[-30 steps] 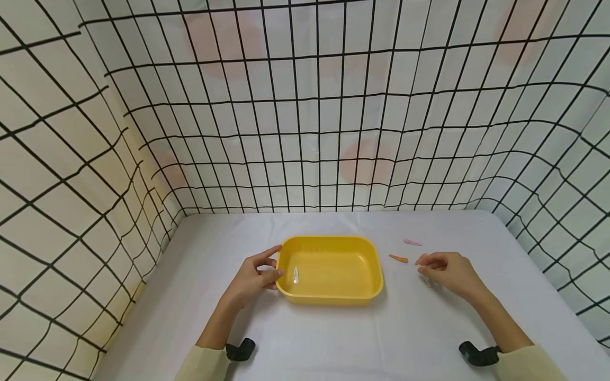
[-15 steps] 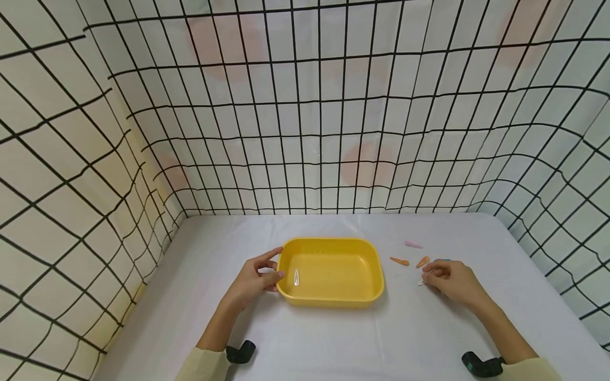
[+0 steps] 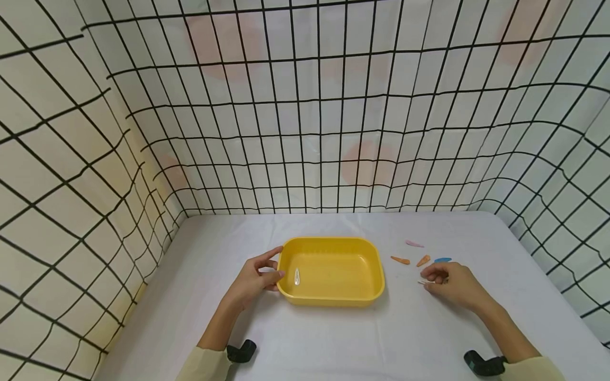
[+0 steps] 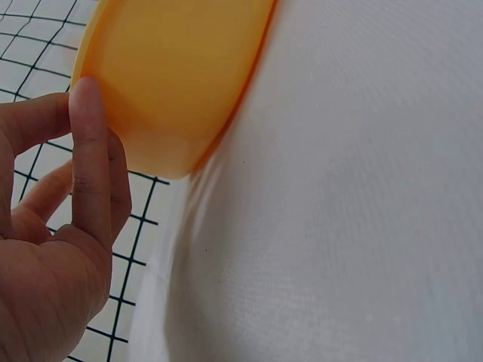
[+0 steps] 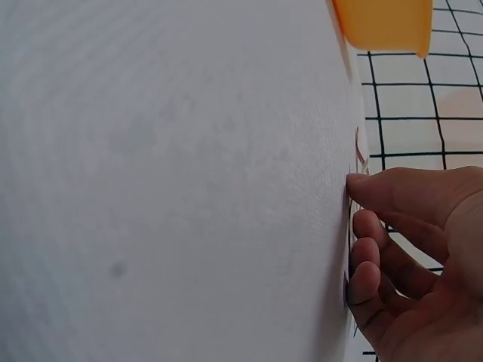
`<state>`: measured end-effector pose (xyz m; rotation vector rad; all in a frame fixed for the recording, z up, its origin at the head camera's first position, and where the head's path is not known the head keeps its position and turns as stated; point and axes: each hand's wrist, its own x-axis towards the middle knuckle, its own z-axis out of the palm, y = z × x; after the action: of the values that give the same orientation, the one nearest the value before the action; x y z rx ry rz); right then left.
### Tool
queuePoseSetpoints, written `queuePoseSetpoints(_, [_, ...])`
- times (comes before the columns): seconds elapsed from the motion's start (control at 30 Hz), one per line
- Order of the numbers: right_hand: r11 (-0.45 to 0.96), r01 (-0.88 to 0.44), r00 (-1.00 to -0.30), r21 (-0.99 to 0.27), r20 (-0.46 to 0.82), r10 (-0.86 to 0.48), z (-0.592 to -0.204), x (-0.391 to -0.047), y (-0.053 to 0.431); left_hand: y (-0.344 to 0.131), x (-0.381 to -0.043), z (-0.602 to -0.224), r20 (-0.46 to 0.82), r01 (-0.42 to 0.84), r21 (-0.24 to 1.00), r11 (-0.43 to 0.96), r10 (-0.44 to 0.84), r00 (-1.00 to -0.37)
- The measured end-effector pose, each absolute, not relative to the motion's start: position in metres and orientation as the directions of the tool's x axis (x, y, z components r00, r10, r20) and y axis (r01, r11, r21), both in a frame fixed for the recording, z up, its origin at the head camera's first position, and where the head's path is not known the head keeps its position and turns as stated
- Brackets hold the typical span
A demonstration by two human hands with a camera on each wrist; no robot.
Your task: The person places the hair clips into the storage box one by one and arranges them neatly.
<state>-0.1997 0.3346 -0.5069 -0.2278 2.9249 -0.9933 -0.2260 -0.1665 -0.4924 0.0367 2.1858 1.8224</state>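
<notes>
My left hand (image 3: pixel 259 275) grips the left rim of a yellow plastic tray (image 3: pixel 333 300), thumb at the inner edge. The left wrist view shows this hand (image 4: pixel 68 196) at the tray's end (image 4: pixel 173 151). Inside the tray, near that hand, lies a white snap hair clip (image 3: pixel 297 277). My right hand (image 3: pixel 452 286) is low over the tablecloth, thumb and fingers pinching another white hair clip (image 3: pixel 422 282). From the right wrist, this hand (image 5: pixel 415 249) has its fingertips down at the cloth, and the clip is mostly hidden.
Beyond my right hand lie a blue hair clip (image 3: pixel 442 260), two orange hair clips, one nearer the hand (image 3: pixel 423 261) and one nearer the tray (image 3: pixel 400 260), and a pink hair clip (image 3: pixel 414 243). Black grid netting (image 3: pixel 319 132) over white cloth encloses the white-covered table (image 3: pixel 333 338).
My right hand has drawn back slightly toward me, uncovering the blue and one orange clip, and closes its fingertips on the white clip. My left hand and the tray stay put.
</notes>
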Motion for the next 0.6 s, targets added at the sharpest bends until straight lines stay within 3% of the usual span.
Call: queuePoseSetpoints(0.6, [0.856,-0.234,-0.972,-0.461,0.116,-0.203,-0.5038,-0.2003,0.3260,-0.1664,-0.2256,-0.4904,-0.207,-0.166,0.967,0.195,0.210,-0.955])
